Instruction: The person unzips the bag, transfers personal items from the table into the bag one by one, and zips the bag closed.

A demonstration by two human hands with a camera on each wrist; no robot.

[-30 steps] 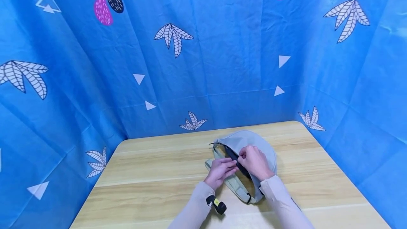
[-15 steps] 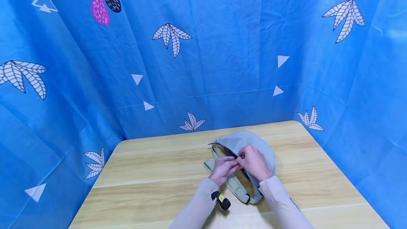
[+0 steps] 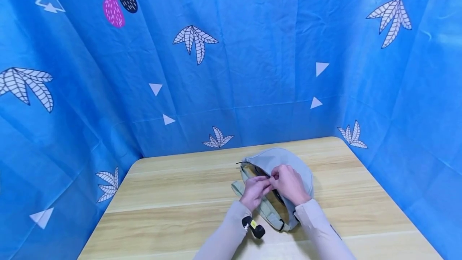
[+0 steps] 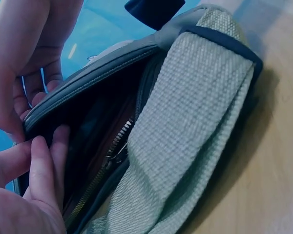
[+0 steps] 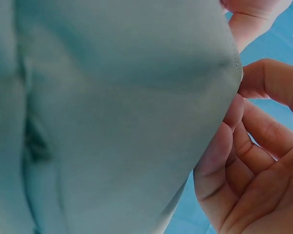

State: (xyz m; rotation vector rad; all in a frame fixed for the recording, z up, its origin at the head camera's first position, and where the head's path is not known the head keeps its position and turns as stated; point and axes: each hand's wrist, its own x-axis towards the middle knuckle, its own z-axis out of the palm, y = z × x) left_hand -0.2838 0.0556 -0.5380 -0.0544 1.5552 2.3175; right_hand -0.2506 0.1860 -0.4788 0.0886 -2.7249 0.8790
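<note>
A grey-green waist bag [image 3: 301, 169] lies on the table with its main opening gaping toward the left. My right hand [image 3: 288, 183] pinches the far rim of the opening; in the right wrist view its thumb and curled fingers [image 5: 215, 156] meet at the bag's edge. Close against it, my left hand [image 3: 254, 191] holds the same rim, two fingertips [image 4: 41, 161] reaching inside the dark mouth. Within the opening shows a metal-toothed zipper [image 4: 119, 134]. The woven strap [image 4: 185, 97] loops in front of the bag, through a dark buckle [image 4: 224, 44].
The bag rests on a light wooden table [image 3: 173, 200]. A blue patterned curtain [image 3: 260, 71] surrounds the table at the back and sides. A black device with a yellow label [image 3: 254, 226] is worn on the left wrist.
My left hand has shifted slightly right and up along the rim, its fingertips now at the right hand's. Less of the dark interior shows. The right hand and the bag stay almost still.
</note>
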